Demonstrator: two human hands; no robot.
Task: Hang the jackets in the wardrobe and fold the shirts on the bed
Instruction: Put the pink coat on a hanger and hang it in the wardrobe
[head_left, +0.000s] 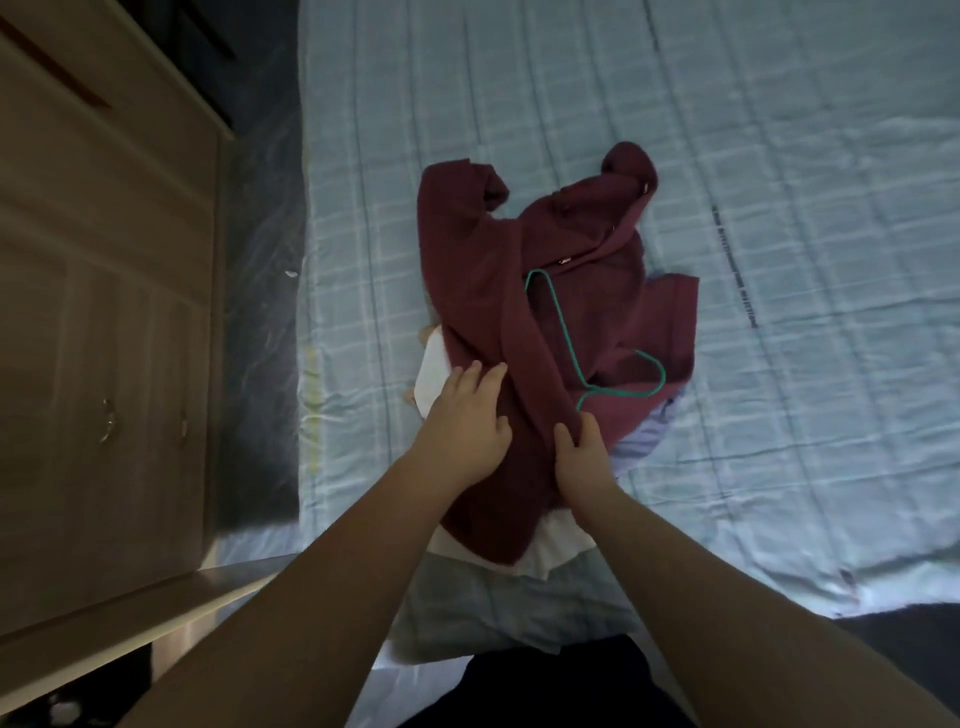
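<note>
Two bare forearms reach out from below over the near edge of the bed (789, 171), which is covered in a pale blue checked sheet. The left hand (462, 421) lies flat on the maroon jacket (498, 291), its fingers straight and slightly spread, pressing the cloth down. The right hand (579, 449) sits just beside it and pinches a ridge of the same cloth between thumb and curled fingers.

The jacket sprawls crumpled in the middle of the bed, hood end farthest away, one sleeve bunched at the far left, with small metal snaps or a zip pull glinting near the collar (too small to tell which). A thin green wire hanger (563, 327) lies loose on top of it, hook towards the right, not threaded into the shoulders.

Under the jacket a white garment (553, 545) pokes out at the near and left sides, and a lavender one (641, 439) shows at the right. Left of the bed, across a strip of dark floor (260, 312), stands the wooden wardrobe (104, 234), its doors shut.
</note>
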